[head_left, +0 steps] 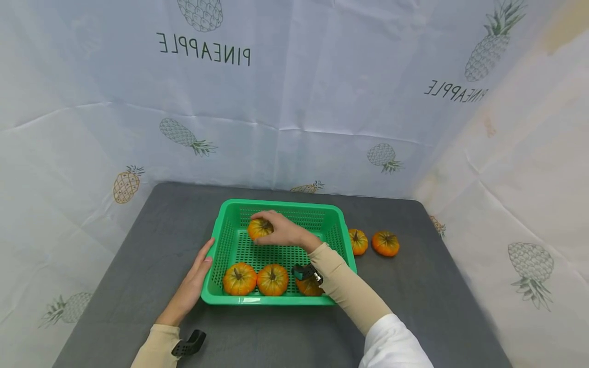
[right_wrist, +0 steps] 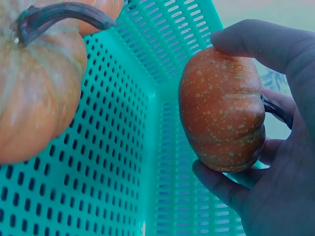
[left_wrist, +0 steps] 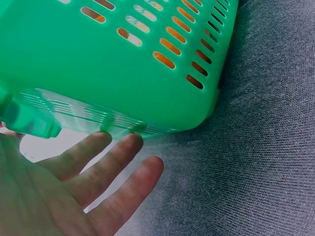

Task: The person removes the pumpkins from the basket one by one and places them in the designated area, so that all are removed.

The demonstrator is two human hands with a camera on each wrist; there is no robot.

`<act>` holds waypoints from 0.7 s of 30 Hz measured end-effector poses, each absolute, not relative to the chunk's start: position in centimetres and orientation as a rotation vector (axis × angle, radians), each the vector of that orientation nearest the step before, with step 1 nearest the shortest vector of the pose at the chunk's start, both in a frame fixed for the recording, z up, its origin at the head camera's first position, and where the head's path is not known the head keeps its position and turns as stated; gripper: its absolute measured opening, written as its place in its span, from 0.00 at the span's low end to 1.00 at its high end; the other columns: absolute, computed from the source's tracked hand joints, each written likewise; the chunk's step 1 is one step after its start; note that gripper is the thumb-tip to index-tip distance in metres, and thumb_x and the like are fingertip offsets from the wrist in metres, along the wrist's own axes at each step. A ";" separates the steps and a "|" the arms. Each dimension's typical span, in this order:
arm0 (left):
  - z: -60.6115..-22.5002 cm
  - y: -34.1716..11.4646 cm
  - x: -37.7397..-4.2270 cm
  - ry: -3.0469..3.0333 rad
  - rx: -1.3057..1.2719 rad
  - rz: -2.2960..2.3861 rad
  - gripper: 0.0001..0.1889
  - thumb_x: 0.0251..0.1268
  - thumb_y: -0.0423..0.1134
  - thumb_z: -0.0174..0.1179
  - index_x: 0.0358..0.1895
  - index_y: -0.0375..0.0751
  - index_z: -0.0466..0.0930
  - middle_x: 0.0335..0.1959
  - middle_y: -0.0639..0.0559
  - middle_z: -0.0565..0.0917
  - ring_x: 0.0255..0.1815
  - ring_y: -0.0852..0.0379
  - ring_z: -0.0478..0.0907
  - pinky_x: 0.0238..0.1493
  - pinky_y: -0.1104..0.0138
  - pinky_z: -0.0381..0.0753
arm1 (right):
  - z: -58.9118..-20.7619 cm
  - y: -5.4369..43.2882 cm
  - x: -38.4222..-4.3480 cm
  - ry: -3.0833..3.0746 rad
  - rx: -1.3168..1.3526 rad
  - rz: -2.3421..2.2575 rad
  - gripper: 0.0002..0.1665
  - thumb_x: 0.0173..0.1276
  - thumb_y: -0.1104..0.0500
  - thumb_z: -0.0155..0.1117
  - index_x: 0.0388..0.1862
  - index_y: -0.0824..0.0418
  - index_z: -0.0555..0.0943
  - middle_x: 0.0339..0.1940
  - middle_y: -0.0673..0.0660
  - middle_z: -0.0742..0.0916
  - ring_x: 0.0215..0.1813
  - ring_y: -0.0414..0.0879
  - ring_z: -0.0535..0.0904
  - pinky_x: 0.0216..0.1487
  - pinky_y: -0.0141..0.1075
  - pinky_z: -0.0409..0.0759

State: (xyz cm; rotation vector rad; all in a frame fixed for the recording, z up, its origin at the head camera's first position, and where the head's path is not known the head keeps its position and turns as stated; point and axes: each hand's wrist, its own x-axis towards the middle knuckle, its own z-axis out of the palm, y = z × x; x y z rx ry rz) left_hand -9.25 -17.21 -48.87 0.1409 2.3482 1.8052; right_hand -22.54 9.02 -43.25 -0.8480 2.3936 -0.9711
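A green perforated plastic basket stands on the dark table. Over its back left part, my right hand holds a small orange pumpkin, stem toward the palm. In the right wrist view, thumb and fingers grip the pumpkin at opposite sides. Along the front inside the basket sit three more: a left pumpkin, a middle pumpkin and a right pumpkin, partly hidden by the right wrist. My left hand rests against the basket's left side, its fingers extended at the wall.
Two pumpkins lie on the table right of the basket: one pumpkin close to its wall, another pumpkin farther right. The grey table is bordered behind and at the sides by a white pineapple-print sheet.
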 end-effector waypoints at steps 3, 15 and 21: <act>-48.8 -17.2 -9.2 2.345 0.144 1.813 0.30 0.86 0.52 0.34 0.84 0.58 0.39 0.85 0.40 0.38 0.83 0.31 0.37 0.72 0.25 0.41 | -42.9 9.4 -22.3 2.409 -0.853 -0.948 0.38 0.71 0.49 0.67 0.77 0.50 0.67 0.69 0.59 0.72 0.59 0.48 0.73 0.55 0.39 0.78; -49.0 -17.3 -9.2 2.346 0.161 1.833 0.30 0.86 0.51 0.35 0.84 0.57 0.39 0.85 0.40 0.39 0.83 0.32 0.37 0.73 0.26 0.41 | -41.2 11.4 -21.2 2.425 -0.869 -0.914 0.37 0.71 0.49 0.67 0.77 0.50 0.67 0.70 0.59 0.71 0.60 0.50 0.71 0.55 0.41 0.79; -49.0 -17.3 -9.1 2.345 0.168 1.834 0.30 0.86 0.50 0.35 0.84 0.56 0.40 0.85 0.40 0.39 0.83 0.31 0.36 0.72 0.25 0.41 | -40.7 12.1 -21.1 2.429 -0.857 -0.924 0.37 0.71 0.49 0.67 0.77 0.49 0.66 0.69 0.59 0.71 0.59 0.50 0.71 0.54 0.40 0.79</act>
